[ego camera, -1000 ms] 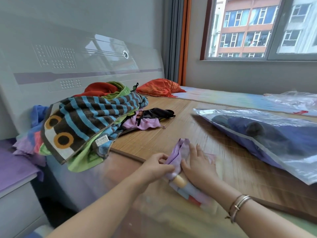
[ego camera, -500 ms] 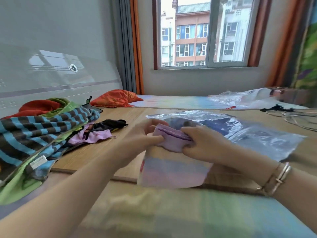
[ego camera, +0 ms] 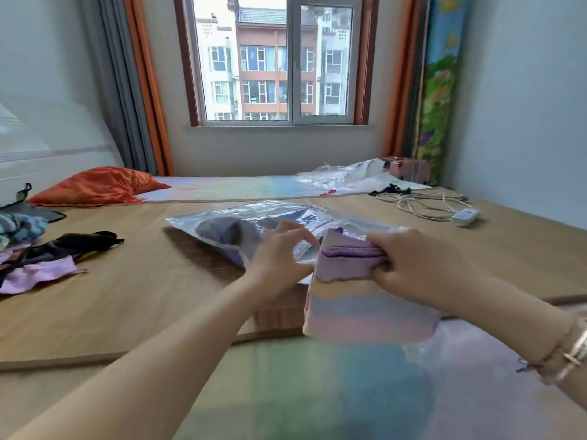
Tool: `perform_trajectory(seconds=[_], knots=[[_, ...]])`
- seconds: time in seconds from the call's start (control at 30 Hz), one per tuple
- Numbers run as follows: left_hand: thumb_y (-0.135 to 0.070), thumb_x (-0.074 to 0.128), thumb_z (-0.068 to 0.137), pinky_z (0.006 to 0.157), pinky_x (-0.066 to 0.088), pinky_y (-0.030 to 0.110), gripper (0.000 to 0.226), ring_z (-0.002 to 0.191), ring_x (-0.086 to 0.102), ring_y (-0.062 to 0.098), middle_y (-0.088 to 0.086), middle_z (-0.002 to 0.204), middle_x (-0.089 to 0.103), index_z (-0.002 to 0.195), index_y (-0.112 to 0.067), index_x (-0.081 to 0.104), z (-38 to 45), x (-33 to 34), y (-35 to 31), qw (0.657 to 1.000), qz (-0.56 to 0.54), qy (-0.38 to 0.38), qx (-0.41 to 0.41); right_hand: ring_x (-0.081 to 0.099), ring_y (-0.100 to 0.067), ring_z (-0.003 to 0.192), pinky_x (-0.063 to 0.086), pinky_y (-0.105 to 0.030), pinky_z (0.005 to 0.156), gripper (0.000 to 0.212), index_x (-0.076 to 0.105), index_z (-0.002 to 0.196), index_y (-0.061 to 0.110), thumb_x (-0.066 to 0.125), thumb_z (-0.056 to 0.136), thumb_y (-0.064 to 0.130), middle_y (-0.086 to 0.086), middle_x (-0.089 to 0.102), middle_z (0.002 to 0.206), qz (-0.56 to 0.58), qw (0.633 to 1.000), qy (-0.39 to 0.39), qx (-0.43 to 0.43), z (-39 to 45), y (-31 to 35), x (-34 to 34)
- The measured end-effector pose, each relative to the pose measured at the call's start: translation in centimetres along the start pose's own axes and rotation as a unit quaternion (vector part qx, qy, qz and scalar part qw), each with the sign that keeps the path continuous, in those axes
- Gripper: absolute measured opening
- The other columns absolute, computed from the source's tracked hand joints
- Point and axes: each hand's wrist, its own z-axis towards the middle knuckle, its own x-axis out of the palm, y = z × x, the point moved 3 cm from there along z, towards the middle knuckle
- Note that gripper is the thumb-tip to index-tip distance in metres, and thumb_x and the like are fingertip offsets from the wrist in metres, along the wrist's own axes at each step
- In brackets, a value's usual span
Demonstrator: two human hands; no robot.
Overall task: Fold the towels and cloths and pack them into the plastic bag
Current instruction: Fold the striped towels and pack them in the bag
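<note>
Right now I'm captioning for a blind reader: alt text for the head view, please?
The right hand grips a folded pastel towel while the left hand touches the clear plastic bag on a bamboo mat. Loose cloths lie left.

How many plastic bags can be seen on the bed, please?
2. One clear plastic bag lies mid-bed, just beyond the left hand, with dark cloth inside. A second crumpled bag lies far right, near the window wall. Others may be out of view.
</note>
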Motion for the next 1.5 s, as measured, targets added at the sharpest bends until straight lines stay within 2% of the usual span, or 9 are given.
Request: perform_trajectory(seconds=[0.17,0.37,0.6,0.7,0.93,1.07,1.2,1.37,1.5], knots=[[0.003,0.056,0.082,0.115,0.023,0.045,0.053,0.147,0.013,0.026,-0.006,0.161,0.009,0.120,-0.033,0.064,0.0,1.7,-0.3,0.950,0.300,0.085,-0.009,0.061,-0.025,0.090,0.033,-0.031,0.054,0.008,0.048,0.094,0.025,0.045,0.086,0.023,0.006,0.056,0.091,-0.064,0.998,-0.022,-0.013,-0.1,-1.6,1.7],[0.011,0.048,0.083,0.080,0.055,0.035,0.078,0.116,0.060,0.024,-0.022,0.158,0.010,0.150,-0.025,0.030,-1.5,-1.9,1.5,0.960,0.266,-0.016,-0.084,0.063,-0.028,0.088,0.043,-0.033,0.059,0.023,0.056,0.109,0.021,0.048,0.087,0.019,0.000,0.061,0.098,-0.052,0.996,-0.041,-0.063,1.4,1.7,4.1],[0.004,0.049,0.080,0.078,0.056,0.037,0.083,0.116,0.058,0.020,-0.032,0.155,0.007,0.150,-0.035,0.028,-3.9,-7.4,2.6,0.962,0.250,-0.100,-0.047,0.062,-0.028,0.096,0.035,-0.032,0.060,0.016,0.052,0.106,0.018,0.048,0.091,0.019,-0.003,0.061,0.104,0.011,0.996,-0.029,-0.078,6.2,10.0,7.3],[0.005,0.051,0.079,0.066,0.049,0.024,0.083,0.115,0.058,0.013,-0.034,0.153,0.005,0.149,-0.034,0.029,-5.0,-9.1,3.5,0.960,0.250,-0.126,-0.030,0.061,-0.030,0.097,0.036,-0.033,0.066,0.018,0.054,0.106,0.018,0.045,0.091,0.025,-0.005,0.061,0.107,0.066,0.993,0.095,-0.004,9.4,12.5,9.4],[0.008,0.049,0.077,0.066,0.050,0.024,0.095,0.126,0.050,0.011,-0.039,0.151,-0.003,0.151,-0.040,0.015,-7.3,-10.7,6.8,0.967,0.235,-0.093,-0.012,0.044,-0.028,0.130,0.033,-0.040,0.108,0.081,0.048,0.137,0.016,0.020,0.084,0.070,-0.006,0.049,0.141,0.131,0.958,0.224,0.121,17.2,11.9,12.7],[0.008,0.055,0.076,0.064,0.049,0.021,0.099,0.128,0.049,0.010,-0.042,0.150,-0.005,0.151,-0.042,0.013,-7.7,-11.2,8.2,0.971,0.216,-0.101,-0.005,0.054,-0.031,0.115,0.039,-0.033,0.092,0.044,0.059,0.122,0.010,0.032,0.102,0.038,-0.012,0.058,0.128,0.110,0.982,0.120,0.100,18.1,13.7,10.8],[0.011,0.053,0.075,0.067,0.055,0.025,0.102,0.122,0.055,0.010,-0.042,0.149,-0.003,0.148,-0.046,0.012,-7.8,-12.2,9.1,0.976,0.184,-0.116,-0.005,0.061,-0.028,0.095,0.046,-0.040,0.089,0.040,0.064,0.102,0.011,0.033,0.096,0.036,-0.010,0.066,0.103,0.097,0.983,0.158,0.002,20.2,18.5,13.6],[0.013,0.049,0.073,0.058,0.055,0.030,0.108,0.105,0.063,0.011,-0.043,0.149,-0.005,0.141,-0.057,0.001,-8.9,-12.7,9.8,0.979,0.177,-0.097,0.015,0.041,-0.018,0.069,0.032,-0.034,0.081,0.028,0.041,0.075,0.011,0.034,0.101,0.017,-0.007,0.039,0.071,0.092,0.968,0.217,0.088,20.8,19.8,14.0],[0.012,0.050,0.074,0.057,0.045,0.018,0.103,0.104,0.062,0.009,-0.040,0.151,-0.006,0.150,-0.043,0.008,-8.8,-13.3,10.4,0.977,0.178,-0.115,-0.007,0.052,-0.020,0.085,0.034,-0.029,0.070,0.029,0.058,0.104,0.012,0.038,0.102,0.034,-0.002,0.047,0.078,0.109,0.973,0.200,0.037,21.4,19.5,15.9]])
